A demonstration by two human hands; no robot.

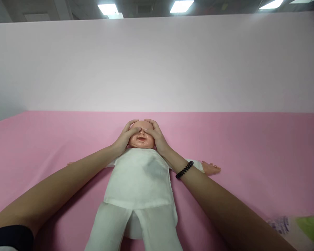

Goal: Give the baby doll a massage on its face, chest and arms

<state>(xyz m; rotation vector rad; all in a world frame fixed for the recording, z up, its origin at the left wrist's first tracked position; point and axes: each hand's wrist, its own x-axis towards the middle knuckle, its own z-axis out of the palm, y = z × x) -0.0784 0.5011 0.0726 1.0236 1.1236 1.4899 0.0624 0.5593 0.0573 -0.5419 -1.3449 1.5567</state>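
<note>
Cupping the doll's head [142, 142], left hand [122, 139] and right hand [161, 140] curve along opposite sides, thumbs over its eyes. Head looks smooth, hard, perhaps slippery, best held with a palm each side; the white cloth-covered torso [138, 181] seems soft and light. Beyond, the doll [143, 198] lies face-up on the pink surface [251, 146], arms outspread.

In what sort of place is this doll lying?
Indoors, perhaps a training room: ceiling lights show above a white panel, and the doll lies on a pink cover.
</note>
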